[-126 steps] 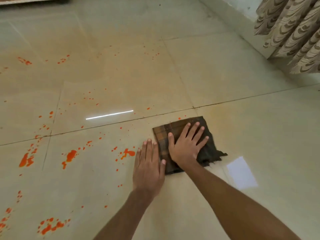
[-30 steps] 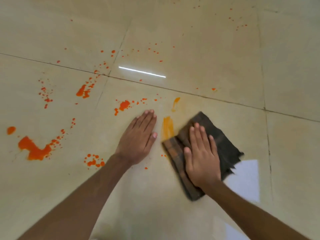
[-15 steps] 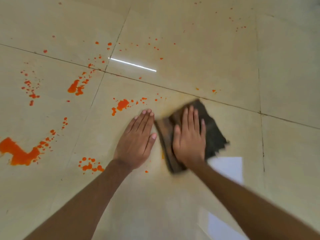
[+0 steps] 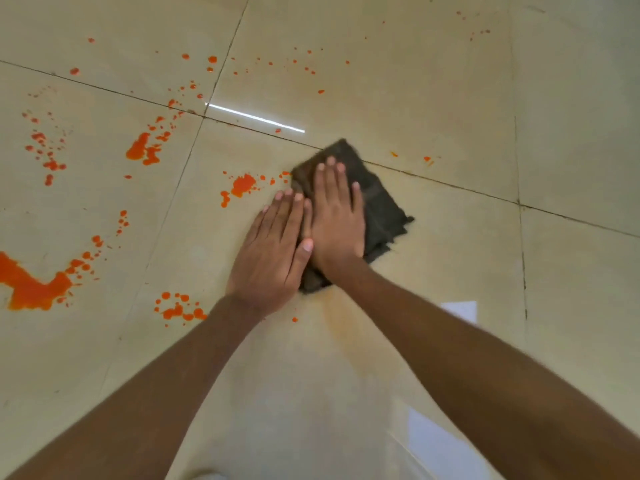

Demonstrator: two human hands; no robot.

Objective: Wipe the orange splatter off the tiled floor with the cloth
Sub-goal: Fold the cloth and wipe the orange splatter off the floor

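In the head view, we look down at a glossy beige tiled floor (image 4: 450, 81). The dark cloth (image 4: 381, 202) lies folded near the middle, its far corner reaching a grout line (image 4: 450, 187) that runs slantwise across the floor. Our right hand (image 4: 337, 220) lies flat on the cloth, fingers straight and close together, pressing it down rather than gripping it. Our left hand (image 4: 273, 258) lies flat just beside it, fingers also straight, holding nothing. Its thumb side touches the right hand and overlaps the cloth's left edge.

The orange splatter (image 4: 242, 185) is nearest as a blot just left of the cloth, almost touching its left corner. Further left we see a second blot (image 4: 143, 152), a scatter of specks (image 4: 45, 150) and a broad pool (image 4: 27, 285) at the view's left edge. A cluster of drops (image 4: 180, 308) sits beside the left wrist. Fine drops (image 4: 304, 64) dot the far tile, and two small spots (image 4: 427, 159) lie right of the cloth. A faint yellowish smear (image 4: 346, 323) lies on the tile just behind the cloth. A white streak of light (image 4: 256, 118) gleams along the far grout line.
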